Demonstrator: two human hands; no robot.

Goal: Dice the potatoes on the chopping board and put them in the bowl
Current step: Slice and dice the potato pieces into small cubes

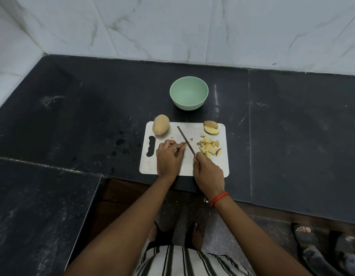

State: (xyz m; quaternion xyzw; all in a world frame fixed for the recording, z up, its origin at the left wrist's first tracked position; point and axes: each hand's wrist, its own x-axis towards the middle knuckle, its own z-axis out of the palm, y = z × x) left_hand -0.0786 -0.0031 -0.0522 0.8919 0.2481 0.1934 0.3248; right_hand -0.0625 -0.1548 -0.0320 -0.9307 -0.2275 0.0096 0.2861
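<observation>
While the left hand (168, 158) curls its fingertips down on a small potato piece (184, 144) near mid-board, the right hand (207, 172) grips the knife (185, 140) by the handle, blade angled up-left w/ its edge just beside that piece. Potato stock: one whole potato (160, 124), tan skin, unpeeled, sits at the far-left corner of the chopping board (218, 162), partly over its edge. Two cut chunks (211, 127) lie at the far-right corner, one w/ pale yellow flesh up, the other skin up. A diced pile (209, 147) of yellow bits, some w/ skin, lies just R of the blade, all on the board. The L-hand piece is mostly hidden by fingers, prob. a thin strip. The bowl (187, 106), pale green, stands on the black counter (93, 116) beyond the board, apart from it; its inside shows only bare green.
</observation>
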